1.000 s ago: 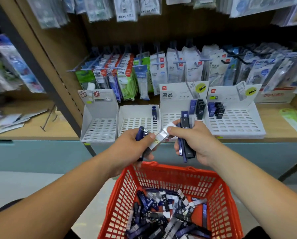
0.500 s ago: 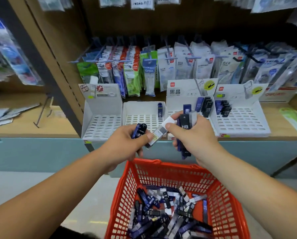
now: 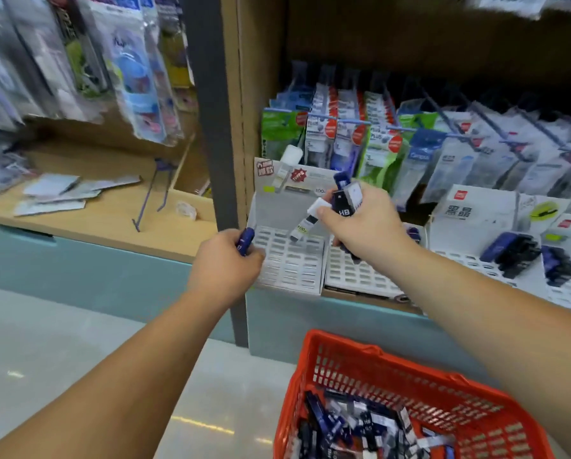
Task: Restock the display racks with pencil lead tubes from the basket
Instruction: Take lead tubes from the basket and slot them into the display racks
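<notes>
My left hand grips a dark blue lead tube at the front left corner of the leftmost white display rack. My right hand holds a bunch of tubes, several dark ones marked HB, and pinches a white-capped clear tube that hangs tilted over that rack's slots. A red basket with many lead tubes stands low at the right. Further white racks sit to the right, the far ones holding dark tubes.
Packets hang on pegs behind the racks. A dark upright post divides the shelving. The wooden shelf on the left bears flat packets and loose metal hooks. Pale floor lies below at the left.
The view swung left. My hands parted: the white-capped tube left my left hand and now hangs from my right hand over the leftmost rack. My left hand dropped to that rack's front corner.
</notes>
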Motion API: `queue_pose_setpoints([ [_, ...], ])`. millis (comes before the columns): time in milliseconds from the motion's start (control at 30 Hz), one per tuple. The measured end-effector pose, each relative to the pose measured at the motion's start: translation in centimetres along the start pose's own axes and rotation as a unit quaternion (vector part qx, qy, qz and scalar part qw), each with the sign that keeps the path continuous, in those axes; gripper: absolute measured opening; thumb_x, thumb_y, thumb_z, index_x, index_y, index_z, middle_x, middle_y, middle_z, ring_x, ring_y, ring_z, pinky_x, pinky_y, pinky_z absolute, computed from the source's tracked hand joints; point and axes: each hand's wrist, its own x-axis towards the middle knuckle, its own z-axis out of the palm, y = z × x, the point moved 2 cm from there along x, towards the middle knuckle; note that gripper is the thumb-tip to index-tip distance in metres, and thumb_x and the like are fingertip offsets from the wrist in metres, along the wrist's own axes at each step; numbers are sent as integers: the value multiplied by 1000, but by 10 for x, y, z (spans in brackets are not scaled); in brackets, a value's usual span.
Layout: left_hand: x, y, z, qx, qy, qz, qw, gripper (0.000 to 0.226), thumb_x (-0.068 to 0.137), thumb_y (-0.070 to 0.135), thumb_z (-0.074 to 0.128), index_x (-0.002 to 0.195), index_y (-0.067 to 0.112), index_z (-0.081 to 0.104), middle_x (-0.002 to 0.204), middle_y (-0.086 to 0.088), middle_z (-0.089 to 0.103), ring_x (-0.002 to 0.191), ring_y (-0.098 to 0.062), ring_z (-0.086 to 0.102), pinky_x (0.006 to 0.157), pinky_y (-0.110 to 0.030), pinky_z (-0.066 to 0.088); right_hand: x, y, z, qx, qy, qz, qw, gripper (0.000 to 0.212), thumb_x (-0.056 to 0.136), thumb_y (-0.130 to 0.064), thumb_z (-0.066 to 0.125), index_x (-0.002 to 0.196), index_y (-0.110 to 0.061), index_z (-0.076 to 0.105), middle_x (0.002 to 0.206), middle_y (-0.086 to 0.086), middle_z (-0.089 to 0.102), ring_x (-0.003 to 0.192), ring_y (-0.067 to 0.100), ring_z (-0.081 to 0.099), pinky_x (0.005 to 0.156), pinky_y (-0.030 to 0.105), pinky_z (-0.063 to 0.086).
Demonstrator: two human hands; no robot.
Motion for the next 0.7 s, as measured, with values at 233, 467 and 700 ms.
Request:
queue_pose_setpoints([
  [233,9,-41,1,-14,10,-76,997,31,75,43,82,76,16,66,73,-4,70,72,-29,68,69,-47,61,39,5,51,-54,-13,-41,998,10,89,-22,74,88,-22,65,74,0,68,70,23,67,65,35,54],
  [467,12,-42,8,-63,-30,-78,995,16,80,30,81,83,16,74,78,-1,75,80,-27,72,77,-47,62,46,10,69,-107,-22,-61,992,14,90,-25,73,86,-30,61,80,-10,65,82,21,63,70,32,51],
  [700,11,-42,4,-80,-43,-93,992,12,83,26,84,85,18,76,83,2,77,82,-22,73,83,-46,62,43,-7,80,-278,-59,-139,949,31,93,-34,65,124,-38,62,108,2,72,101,32,65,77,42,57],
])
